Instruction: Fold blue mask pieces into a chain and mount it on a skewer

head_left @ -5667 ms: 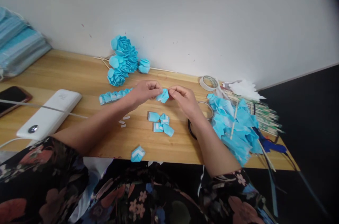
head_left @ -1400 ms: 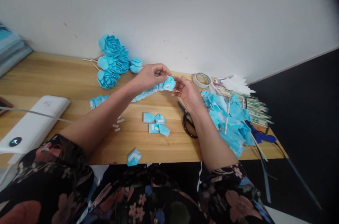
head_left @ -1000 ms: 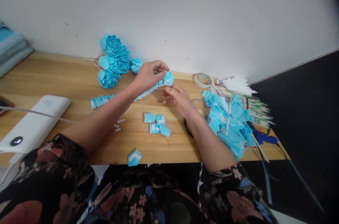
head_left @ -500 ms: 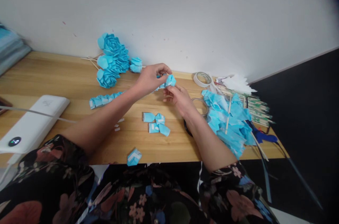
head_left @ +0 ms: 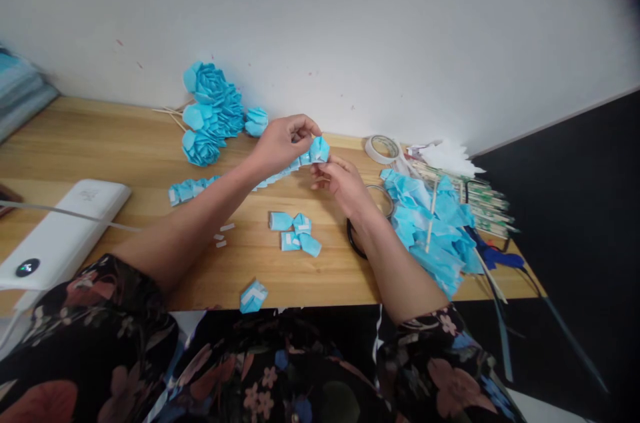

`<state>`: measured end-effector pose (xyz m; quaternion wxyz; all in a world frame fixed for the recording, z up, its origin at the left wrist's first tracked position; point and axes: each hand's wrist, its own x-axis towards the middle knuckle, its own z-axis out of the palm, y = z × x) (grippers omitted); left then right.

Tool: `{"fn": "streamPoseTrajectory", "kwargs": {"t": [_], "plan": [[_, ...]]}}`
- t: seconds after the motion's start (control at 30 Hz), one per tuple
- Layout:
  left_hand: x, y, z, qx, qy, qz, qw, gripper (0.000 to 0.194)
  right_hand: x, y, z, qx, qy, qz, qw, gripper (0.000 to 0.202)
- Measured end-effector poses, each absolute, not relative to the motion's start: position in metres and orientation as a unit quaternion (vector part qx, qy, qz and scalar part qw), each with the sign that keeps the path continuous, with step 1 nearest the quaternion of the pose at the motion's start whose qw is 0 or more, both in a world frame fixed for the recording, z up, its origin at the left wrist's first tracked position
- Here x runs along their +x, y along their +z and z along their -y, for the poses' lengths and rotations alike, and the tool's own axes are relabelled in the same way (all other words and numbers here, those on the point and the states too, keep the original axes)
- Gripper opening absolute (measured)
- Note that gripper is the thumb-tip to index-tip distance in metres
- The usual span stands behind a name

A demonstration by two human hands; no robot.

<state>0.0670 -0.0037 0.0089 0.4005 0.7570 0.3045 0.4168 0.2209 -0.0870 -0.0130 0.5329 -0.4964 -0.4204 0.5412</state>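
Wood-grained tabletop (head_left: 100, 156) meets a white wall (head_left: 325, 23) dotted with small marks. Above it, a folded light-blue piece (head_left: 320, 150) is off the surface, at the tips of the left hand (head_left: 286, 143), whose thumb and forefinger are pinched together on it. From below and to the right, the right hand (head_left: 345, 184) brings thumb and curled fingers to its lower edge (whether they clamp it or merely touch, I cannot tell).

Compared with 5.7 seconds ago, when the hands faced each other across a single piece, a strip of folded blue pieces (head_left: 277, 176) now trails from beneath the left hand. The right hand, level with the piece's right edge 1.4 seconds ago, sits lower now. More folded pieces (head_left: 190, 190) run in a row beyond the left forearm, which hides any join.

Nearer the body, a cluster of four blue pieces (head_left: 291, 241) and a lone pentagonal piece (head_left: 253, 296) have stayed put. Scissors (head_left: 352, 243) lie partly under the right forearm, beside crumpled blue sheets (head_left: 420, 216). Farther out are blue roses (head_left: 205, 116) by the wall and a white power bank (head_left: 90, 210).
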Motion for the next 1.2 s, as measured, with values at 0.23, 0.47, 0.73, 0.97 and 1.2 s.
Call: {"fn": "streamPoseTrajectory", "kwargs": {"t": [0.23,0.47,0.73,0.97,1.2], "plan": [[0.068,0.013,0.008,0.790,0.408,-0.331,0.317,0.024,0.222,-0.016,0.087,-0.489,0.549,0.435,0.520,0.032],[0.068,0.014,0.010,0.805,0.388,-0.331,0.305,0.025,0.217,-0.012,0.088,-0.507,0.540,0.423,0.522,0.031],[0.067,0.010,0.006,0.791,0.399,-0.312,0.343,0.022,0.218,-0.014,0.087,-0.517,0.529,0.418,0.528,0.026],[0.066,0.005,-0.001,0.760,0.401,-0.281,0.427,0.025,0.219,-0.017,0.085,-0.526,0.514,0.425,0.527,0.023],[0.065,0.000,-0.006,0.737,0.403,-0.292,0.457,0.024,0.222,-0.020,0.082,-0.527,0.515,0.438,0.515,0.031]]}}
